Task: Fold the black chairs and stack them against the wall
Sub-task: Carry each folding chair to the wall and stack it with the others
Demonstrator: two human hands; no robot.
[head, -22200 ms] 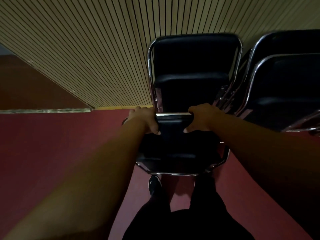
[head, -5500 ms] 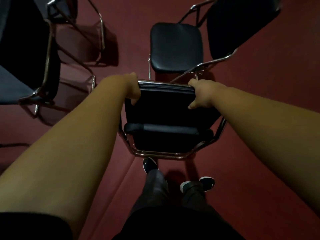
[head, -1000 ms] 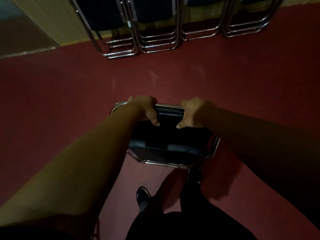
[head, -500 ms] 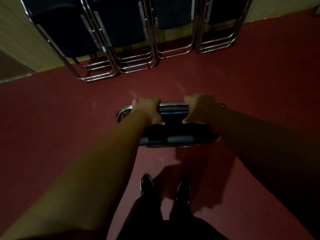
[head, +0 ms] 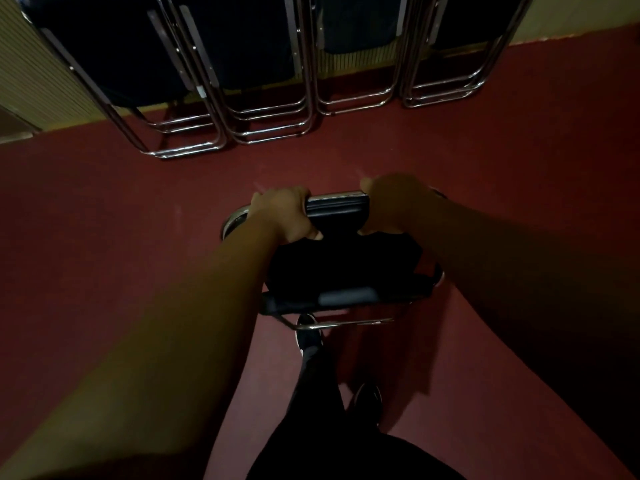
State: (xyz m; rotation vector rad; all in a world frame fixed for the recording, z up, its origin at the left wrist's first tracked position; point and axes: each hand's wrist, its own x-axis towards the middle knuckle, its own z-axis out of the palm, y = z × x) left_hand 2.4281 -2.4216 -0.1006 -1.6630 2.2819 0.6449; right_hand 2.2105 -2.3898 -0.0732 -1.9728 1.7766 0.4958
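Hands clamp the top rail of a folded black padded chair with a chrome tube frame (head: 346, 268): the left hand (head: 284, 213) curls over the rail's left part and the right hand (head: 391, 202) over its right, with a short bare stretch between them. The chair is held upright before the person's dark-trousered legs (head: 315, 379), over the dark red floor (head: 104, 220). It is well short of the folded black chrome-framed chairs (head: 242, 46) leaning on the ribbed beige wall (head: 31, 74) at the floor's far edge.
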